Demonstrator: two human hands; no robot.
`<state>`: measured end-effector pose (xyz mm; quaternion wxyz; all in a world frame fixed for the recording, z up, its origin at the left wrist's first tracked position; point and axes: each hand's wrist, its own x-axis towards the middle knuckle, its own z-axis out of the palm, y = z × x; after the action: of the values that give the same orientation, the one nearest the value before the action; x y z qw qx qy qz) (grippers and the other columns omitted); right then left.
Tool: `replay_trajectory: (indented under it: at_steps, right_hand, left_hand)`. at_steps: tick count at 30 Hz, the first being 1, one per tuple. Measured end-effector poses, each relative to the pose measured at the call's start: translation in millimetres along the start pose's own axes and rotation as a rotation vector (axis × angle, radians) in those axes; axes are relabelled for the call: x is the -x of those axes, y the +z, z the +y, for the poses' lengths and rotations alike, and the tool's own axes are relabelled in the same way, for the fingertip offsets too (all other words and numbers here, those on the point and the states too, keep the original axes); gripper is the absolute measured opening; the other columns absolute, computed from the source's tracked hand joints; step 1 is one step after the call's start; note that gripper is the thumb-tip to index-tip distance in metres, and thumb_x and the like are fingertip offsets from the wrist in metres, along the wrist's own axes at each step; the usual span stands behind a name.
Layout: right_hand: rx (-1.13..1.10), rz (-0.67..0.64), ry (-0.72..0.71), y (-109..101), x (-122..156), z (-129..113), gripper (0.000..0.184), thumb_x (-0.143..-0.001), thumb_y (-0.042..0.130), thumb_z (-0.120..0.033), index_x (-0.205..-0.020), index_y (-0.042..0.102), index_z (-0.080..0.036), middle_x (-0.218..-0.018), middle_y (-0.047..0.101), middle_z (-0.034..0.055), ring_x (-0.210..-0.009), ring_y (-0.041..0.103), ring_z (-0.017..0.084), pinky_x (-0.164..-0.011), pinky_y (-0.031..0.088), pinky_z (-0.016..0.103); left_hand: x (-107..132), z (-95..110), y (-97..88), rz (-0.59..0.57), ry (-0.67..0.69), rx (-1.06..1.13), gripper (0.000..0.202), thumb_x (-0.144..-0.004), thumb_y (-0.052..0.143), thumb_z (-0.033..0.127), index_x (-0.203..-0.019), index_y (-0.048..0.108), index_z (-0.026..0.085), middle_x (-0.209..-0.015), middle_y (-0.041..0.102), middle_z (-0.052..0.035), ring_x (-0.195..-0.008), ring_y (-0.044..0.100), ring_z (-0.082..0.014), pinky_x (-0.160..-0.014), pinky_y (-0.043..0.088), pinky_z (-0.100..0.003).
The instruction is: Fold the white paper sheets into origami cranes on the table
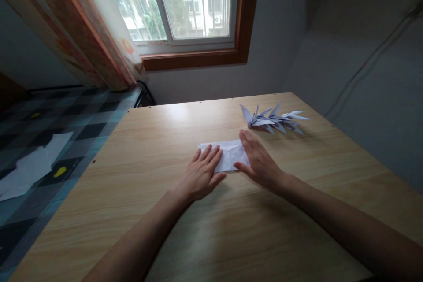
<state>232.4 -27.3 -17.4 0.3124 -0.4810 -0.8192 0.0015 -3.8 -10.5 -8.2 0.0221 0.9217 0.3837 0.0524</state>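
Observation:
A folded sheet of white paper [229,155], marked with creases, lies flat on the wooden table [139,150]. My left hand [203,174] rests on the paper's left part, fingers stretched out and slightly spread, thumb near the lower edge. At the paper's right end is my right hand [261,161], its thumb apart from the other fingers and its inner side against the paper. Beyond the right hand lie several folded paper cranes [276,119], bunched in a row with pointed wings and tails; their exact number is hard to make out.
On the left, a checked cloth [89,130] covers a lower surface, with loose white paper sheets [36,165] on it. A barred window [191,4] and an orange curtain [95,31] stand behind the table. A cable [366,66] hangs along the right wall.

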Motion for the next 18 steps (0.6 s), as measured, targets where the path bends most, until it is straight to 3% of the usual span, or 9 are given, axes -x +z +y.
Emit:
replay_trajectory:
  at_steps: [4, 7, 14, 18]
  right_hand:
    - [0.008, -0.265, -0.182, 18, -23, -12, 0.070, -0.097, 0.043, -0.041, -0.150, 0.023, 0.000, -0.156, 0.025, 0.0280, -0.148, 0.017, 0.033, -0.118, 0.025, 0.052]
    - [0.053, -0.406, -0.174, 26, -33, -14, 0.065, -0.098, 0.039, -0.041, -0.147, 0.031, 0.002, -0.153, 0.031, 0.0274, -0.146, 0.026, 0.033, -0.118, 0.027, 0.050]
    - [0.152, -0.462, -0.089, 10, -18, 1, 0.071, -0.097, 0.039, -0.050, -0.148, 0.033, -0.001, -0.155, 0.027, 0.0243, -0.146, 0.025, 0.032, -0.119, 0.023, 0.050]
    - [0.183, -0.460, -0.035, -3, -1, 20, 0.073, -0.096, 0.040, -0.050, -0.148, 0.031, 0.000, -0.156, 0.027, 0.0235, -0.146, 0.026, 0.033, -0.119, 0.024, 0.051]
  left_hand:
    - [-1, -3, -0.3, -0.002, 0.017, 0.006, 0.058, -0.101, 0.028, 0.048, -0.150, 0.034, 0.019, -0.156, 0.034, -0.0101, -0.146, 0.027, -0.0279, -0.119, 0.020, -0.050]
    - [1, -7, 2.9, 0.007, 0.017, 0.007, 0.055, -0.101, 0.027, 0.040, -0.150, 0.033, 0.014, -0.155, 0.035, -0.0139, -0.145, 0.030, -0.0274, -0.117, 0.025, -0.050]
    - [3, -14, 6.3, 0.023, -0.138, -0.082, 0.062, -0.097, 0.035, 0.046, -0.146, 0.038, 0.007, -0.155, 0.030, -0.0233, -0.145, 0.029, -0.0339, -0.114, 0.030, -0.049]
    - [3, -17, 4.1, 0.005, -0.175, -0.104, 0.067, -0.096, 0.035, 0.051, -0.146, 0.037, 0.006, -0.155, 0.030, -0.0238, -0.145, 0.027, -0.0348, -0.115, 0.028, -0.050]
